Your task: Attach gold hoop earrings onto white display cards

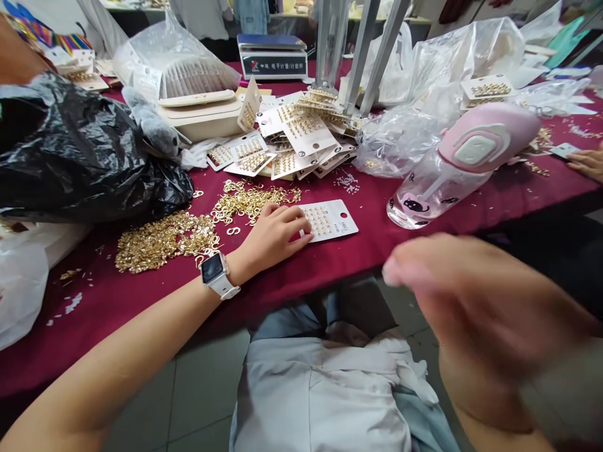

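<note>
My left hand [282, 233], with a watch [213, 269] on its wrist, lies on the table with its fingers stretched over the left end of a white earring card [335, 221]. Rows of small gold pieces sit on that card, partly under my fingers. Just behind the hand spreads a loose pile of gold S-shaped pieces [240, 202]. Small gold pieces [157, 245] are heaped to its left. My right hand [475, 301] is raised close to the camera, off the table, and smeared by motion; whether its fingers hold anything cannot be made out.
Filled cards [301, 135] are stacked in a jumble behind. A pink-lidded bottle [436, 182] leans at the right, near clear plastic bags [396, 135]. A black bag [85, 150] is at left, a scale [273, 56] at the back. Another person's hand [586, 164] shows at far right.
</note>
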Demonstrator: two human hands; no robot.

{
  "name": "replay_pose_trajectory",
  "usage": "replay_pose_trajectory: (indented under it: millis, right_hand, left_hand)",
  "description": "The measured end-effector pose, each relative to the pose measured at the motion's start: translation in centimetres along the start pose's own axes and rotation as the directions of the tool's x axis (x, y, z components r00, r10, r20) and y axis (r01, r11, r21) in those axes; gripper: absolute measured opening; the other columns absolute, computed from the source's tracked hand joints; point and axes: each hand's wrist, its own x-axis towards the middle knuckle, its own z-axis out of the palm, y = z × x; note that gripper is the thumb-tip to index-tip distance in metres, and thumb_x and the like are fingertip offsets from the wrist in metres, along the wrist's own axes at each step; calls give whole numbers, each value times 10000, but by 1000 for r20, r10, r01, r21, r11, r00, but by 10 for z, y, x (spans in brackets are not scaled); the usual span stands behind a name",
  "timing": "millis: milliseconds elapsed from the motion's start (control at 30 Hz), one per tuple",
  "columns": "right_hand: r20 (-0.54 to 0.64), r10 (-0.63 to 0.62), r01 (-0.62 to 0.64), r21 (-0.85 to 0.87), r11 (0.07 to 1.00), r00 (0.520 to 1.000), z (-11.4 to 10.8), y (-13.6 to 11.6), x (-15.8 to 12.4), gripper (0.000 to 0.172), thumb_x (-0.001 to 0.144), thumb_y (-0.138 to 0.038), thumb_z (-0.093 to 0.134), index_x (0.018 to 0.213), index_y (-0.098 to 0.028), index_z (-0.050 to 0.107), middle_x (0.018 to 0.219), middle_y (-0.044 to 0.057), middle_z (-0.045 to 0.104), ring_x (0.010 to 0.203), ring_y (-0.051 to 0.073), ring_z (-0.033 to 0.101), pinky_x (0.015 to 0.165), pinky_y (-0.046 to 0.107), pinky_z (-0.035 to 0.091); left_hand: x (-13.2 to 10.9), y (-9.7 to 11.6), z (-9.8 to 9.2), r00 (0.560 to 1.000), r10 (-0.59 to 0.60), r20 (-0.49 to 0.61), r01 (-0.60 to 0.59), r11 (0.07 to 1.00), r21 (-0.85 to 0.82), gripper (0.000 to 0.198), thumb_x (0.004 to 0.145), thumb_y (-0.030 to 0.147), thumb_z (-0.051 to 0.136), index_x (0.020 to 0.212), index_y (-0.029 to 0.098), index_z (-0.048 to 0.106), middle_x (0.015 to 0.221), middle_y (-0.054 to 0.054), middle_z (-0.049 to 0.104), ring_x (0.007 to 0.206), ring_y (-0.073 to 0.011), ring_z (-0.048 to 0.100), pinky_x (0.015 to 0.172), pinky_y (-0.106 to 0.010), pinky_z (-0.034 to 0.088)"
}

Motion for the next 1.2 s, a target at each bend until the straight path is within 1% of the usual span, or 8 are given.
replay_pose_trajectory:
  millis: [33,100,167,233,333,800,1000,1200]
  right_hand:
    - [-38,28,-29,-34,999,999,4,18,10,152,826,-153,554,868,-272,640,788,-27,685,656,135,619,642,270,527]
    - [70,239,-225,-165,960,969,14,62,28,165,808,-170,580,958,-210,634,732,-8,636,591,132,592,562,261,494]
    - [41,364,-316,-410,856,931,26,106,38,235,778,-117,584,1003,-159,638,717,14,602,613,154,578,650,307,493]
    - [-63,383,-357,-525,772,922,37,138,39,221,803,-109,539,996,-129,642,825,76,595,729,205,598,710,349,481]
    - [-107,365,-362,-545,757,925,46,158,33,128,828,-142,524,842,-137,651,862,101,576,764,224,594,717,356,470]
    - [-198,345,-397,-501,769,917,49,168,27,172,845,-104,437,739,-171,555,807,106,568,707,221,544,676,358,434]
    - [-130,261,-290,-362,886,957,41,143,23,101,860,-176,491,806,-187,574,845,66,608,788,190,580,748,326,473]
    - [-46,108,-116,-228,967,993,60,123,18,81,834,-228,569,792,-214,637,1036,78,595,994,233,541,911,408,436]
  left_hand:
    - [0,0,0,1000,-4,4,4,1000,-2,242,912,341,474,856,181,647,942,-31,632,850,-153,560,857,-328,286]
    - [1,0,0,1000,-17,21,17,1000,-11,237,910,330,480,854,181,657,933,-29,635,850,-152,562,856,-329,280]
    - [1,0,0,998,-35,46,36,999,-22,237,908,328,483,851,182,660,930,-26,636,848,-149,562,857,-327,278]
    - [1,0,-1,996,-46,71,48,998,-31,241,910,326,478,847,183,661,924,-21,638,849,-145,563,861,-326,276]
    - [2,0,-3,994,-50,101,54,998,-36,253,916,324,465,855,185,667,917,-21,641,856,-146,566,868,-328,275]
    - [6,-4,1,987,-87,135,105,986,-130,262,903,340,478,834,173,667,887,-19,626,839,-140,564,834,-291,311]
    - [13,0,8,991,-60,122,69,995,-73,277,924,326,451,836,170,663,878,-21,642,827,-139,571,848,-305,318]
    - [39,14,17,982,-59,182,74,994,-76,262,922,290,451,873,168,678,838,-43,649,777,-144,589,763,-289,369]
